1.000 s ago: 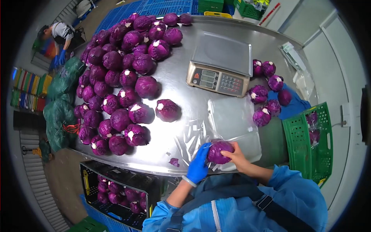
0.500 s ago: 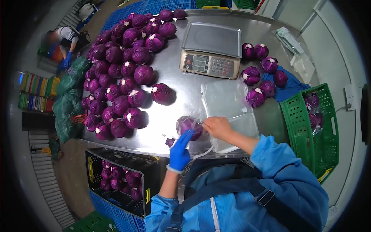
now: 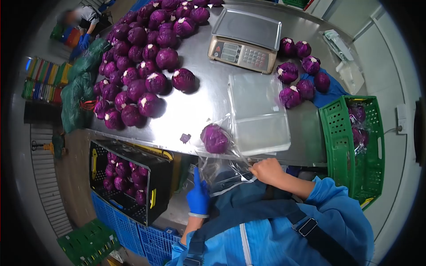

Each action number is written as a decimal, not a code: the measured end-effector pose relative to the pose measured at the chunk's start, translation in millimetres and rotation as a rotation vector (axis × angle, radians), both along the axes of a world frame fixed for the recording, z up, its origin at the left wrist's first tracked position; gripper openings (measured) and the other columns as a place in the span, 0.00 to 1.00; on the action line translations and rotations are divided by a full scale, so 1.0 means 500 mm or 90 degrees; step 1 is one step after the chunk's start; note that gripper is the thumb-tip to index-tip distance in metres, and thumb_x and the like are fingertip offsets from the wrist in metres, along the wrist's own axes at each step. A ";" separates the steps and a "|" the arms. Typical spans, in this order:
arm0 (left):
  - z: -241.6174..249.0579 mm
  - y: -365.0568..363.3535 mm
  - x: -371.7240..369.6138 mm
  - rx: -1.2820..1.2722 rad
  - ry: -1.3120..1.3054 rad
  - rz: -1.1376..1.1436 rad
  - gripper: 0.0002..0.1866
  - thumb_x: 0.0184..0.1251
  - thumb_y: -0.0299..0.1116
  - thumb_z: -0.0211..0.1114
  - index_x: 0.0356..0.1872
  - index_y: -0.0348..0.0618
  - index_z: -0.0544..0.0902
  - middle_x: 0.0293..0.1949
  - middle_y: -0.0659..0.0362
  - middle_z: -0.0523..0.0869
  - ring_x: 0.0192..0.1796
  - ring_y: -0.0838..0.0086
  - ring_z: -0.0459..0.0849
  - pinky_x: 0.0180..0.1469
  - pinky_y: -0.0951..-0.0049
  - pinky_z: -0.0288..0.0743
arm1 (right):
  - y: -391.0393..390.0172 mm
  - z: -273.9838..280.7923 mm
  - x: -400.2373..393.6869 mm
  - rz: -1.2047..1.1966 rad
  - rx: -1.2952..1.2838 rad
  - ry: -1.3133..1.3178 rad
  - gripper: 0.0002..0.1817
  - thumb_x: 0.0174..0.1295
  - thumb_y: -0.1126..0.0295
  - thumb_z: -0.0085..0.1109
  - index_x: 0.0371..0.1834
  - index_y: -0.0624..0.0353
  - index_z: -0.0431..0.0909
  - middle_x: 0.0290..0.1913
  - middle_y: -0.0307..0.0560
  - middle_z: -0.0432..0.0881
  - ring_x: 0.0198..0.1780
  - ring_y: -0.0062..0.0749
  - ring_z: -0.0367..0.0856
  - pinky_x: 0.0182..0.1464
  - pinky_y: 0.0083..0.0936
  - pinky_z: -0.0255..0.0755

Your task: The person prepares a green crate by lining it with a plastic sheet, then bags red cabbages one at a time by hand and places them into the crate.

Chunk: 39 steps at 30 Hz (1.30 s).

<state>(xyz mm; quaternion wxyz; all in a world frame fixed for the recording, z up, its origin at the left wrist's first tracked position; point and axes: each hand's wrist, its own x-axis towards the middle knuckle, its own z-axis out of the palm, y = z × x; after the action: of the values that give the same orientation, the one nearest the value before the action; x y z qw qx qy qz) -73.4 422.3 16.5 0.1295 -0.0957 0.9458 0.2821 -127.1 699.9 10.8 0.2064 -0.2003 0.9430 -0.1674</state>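
Observation:
A red cabbage (image 3: 214,138) sits near the table's front edge inside a clear plastic bag (image 3: 226,170). The bag's open end hangs over the edge towards me. My right hand (image 3: 267,172), bare, is closed on the right side of the bag's mouth. My left hand (image 3: 198,197), in a blue glove, is at the left side of the mouth, index finger stretched up along the film and the other fingers curled at its edge. A torn piece of cabbage leaf (image 3: 185,138) lies left of the bagged cabbage. Flat clear bags (image 3: 259,115) are stacked to its right.
Many red cabbages (image 3: 151,82) cover the table's left side. A scale (image 3: 244,42) stands at the back; several cabbages (image 3: 290,96) lie right of it. A green crate (image 3: 352,104) holds bagged cabbages. A black crate (image 3: 159,181) stands below left. Another person (image 3: 86,20) works far left.
Both hands have moved from beside the cabbage back towards my body, drawing the bag's open end over the table edge. The camera view has shifted, so the leaf piece now shows apart from my hand.

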 end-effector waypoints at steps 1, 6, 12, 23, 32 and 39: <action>0.006 0.008 0.010 0.013 0.012 0.010 0.36 0.67 0.30 0.58 0.75 0.53 0.56 0.31 0.40 0.84 0.27 0.49 0.82 0.28 0.56 0.74 | 0.010 0.003 0.005 0.005 0.005 0.009 0.20 0.63 0.55 0.57 0.21 0.58 0.82 0.20 0.53 0.82 0.27 0.47 0.84 0.29 0.41 0.75; -0.080 -0.010 0.044 0.329 -0.016 0.069 0.34 0.66 0.22 0.54 0.75 0.41 0.56 0.66 0.45 0.72 0.52 0.61 0.83 0.51 0.69 0.77 | 0.001 0.069 0.004 0.012 -0.145 0.232 0.13 0.53 0.59 0.65 0.32 0.57 0.78 0.32 0.44 0.80 0.40 0.40 0.80 0.40 0.33 0.73; 0.038 0.036 -0.003 0.657 -0.242 0.386 0.36 0.65 0.19 0.54 0.75 0.41 0.55 0.60 0.49 0.76 0.48 0.78 0.81 0.47 0.77 0.79 | -0.177 0.004 0.037 0.215 -0.374 0.113 0.12 0.53 0.62 0.65 0.32 0.57 0.76 0.36 0.46 0.77 0.42 0.42 0.77 0.43 0.37 0.72; -0.053 -0.009 0.042 0.624 -0.126 0.228 0.39 0.66 0.15 0.47 0.77 0.49 0.48 0.49 0.43 0.82 0.48 0.63 0.86 0.46 0.66 0.83 | 0.114 -0.030 0.116 0.109 -0.256 -0.017 0.10 0.55 0.63 0.65 0.30 0.57 0.79 0.32 0.44 0.78 0.39 0.43 0.79 0.42 0.37 0.75; -0.004 -0.010 0.016 0.620 -0.204 0.306 0.37 0.67 0.16 0.46 0.77 0.47 0.47 0.49 0.45 0.83 0.44 0.68 0.86 0.43 0.71 0.82 | -0.219 0.008 0.044 0.272 -0.322 0.033 0.11 0.55 0.64 0.64 0.32 0.59 0.76 0.38 0.46 0.77 0.45 0.41 0.76 0.45 0.37 0.73; -0.018 -0.021 0.029 0.703 -0.233 0.295 0.36 0.67 0.17 0.48 0.76 0.46 0.51 0.48 0.44 0.83 0.47 0.62 0.86 0.49 0.67 0.81 | -0.094 0.039 0.054 0.174 -0.431 0.040 0.09 0.58 0.63 0.61 0.32 0.57 0.76 0.35 0.44 0.75 0.44 0.42 0.76 0.44 0.38 0.72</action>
<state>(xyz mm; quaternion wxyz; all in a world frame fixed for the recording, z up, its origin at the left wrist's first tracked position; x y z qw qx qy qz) -58.9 412.0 7.5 0.2548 -0.2643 0.5775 0.7292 -100.1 652.9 30.2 0.1202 -0.3864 0.8046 -0.4346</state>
